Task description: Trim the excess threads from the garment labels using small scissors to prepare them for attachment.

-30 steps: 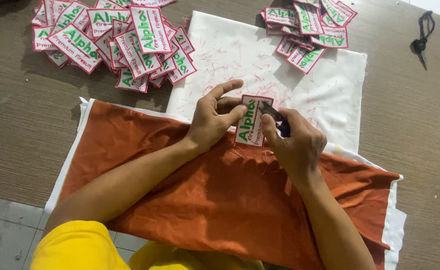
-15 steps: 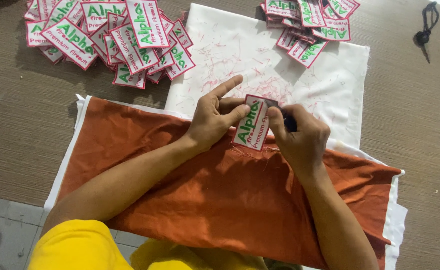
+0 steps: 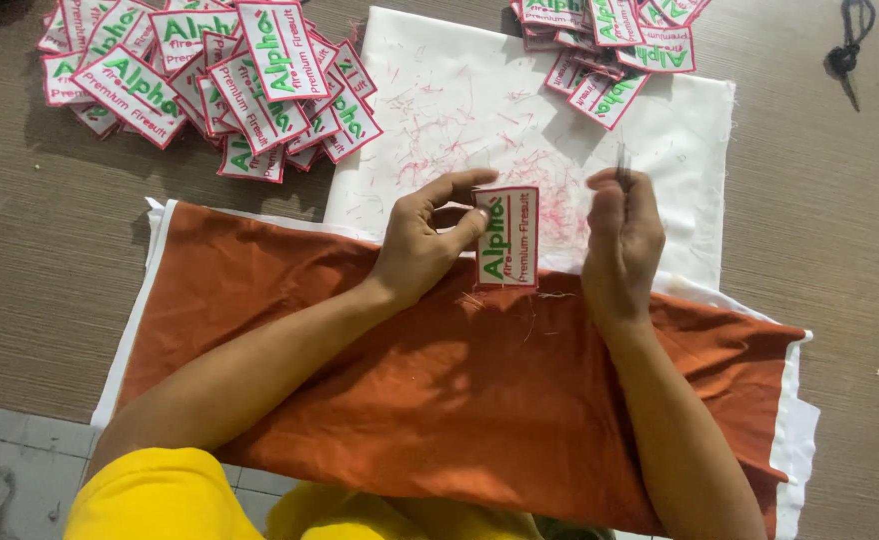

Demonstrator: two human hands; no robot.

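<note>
My left hand pinches a white rectangular patch with a red border and green and red lettering, held upright over the orange cloth. To the right, apart from the patch, my right hand is closed around a small dark cutting tool whose tip sticks up above the fingers. Red thread trimmings lie scattered on the white cloth behind both hands.
A heap of similar patches lies at the upper left and a smaller pile at the top centre-right. A dark cord or tool rests at the upper right on the brown woven surface. My yellow garment shows at the bottom.
My right hand has pulled away from the patch to the right, lifting the cutting tool. The left hand has kept the patch and turned it more upright. The camera view shifted slightly.
</note>
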